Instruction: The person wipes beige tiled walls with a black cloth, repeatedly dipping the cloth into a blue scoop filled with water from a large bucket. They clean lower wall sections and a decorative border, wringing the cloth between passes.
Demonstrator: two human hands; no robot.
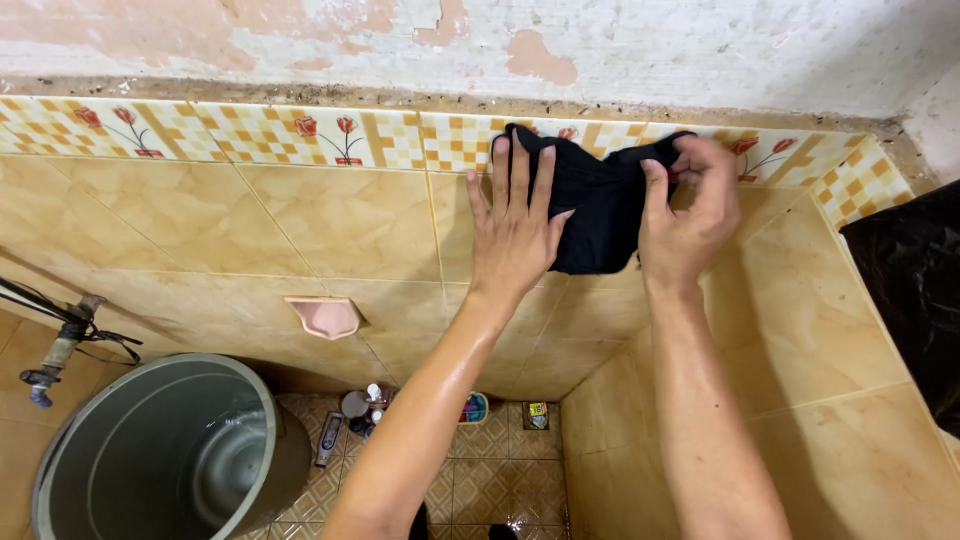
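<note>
A black cloth is pressed against the tan tiled wall, just under the flowered border tiles. My left hand lies flat on the cloth's left part, fingers spread and pointing up. My right hand pinches the cloth's upper right edge between thumb and fingers. Both forearms look wet and reach up from the lower middle.
A grey metal bucket stands at lower left beside a tap. A pink soap dish is fixed to the wall. Small bottles and tubes sit on the floor in the corner. A black plastic sheet hangs at right.
</note>
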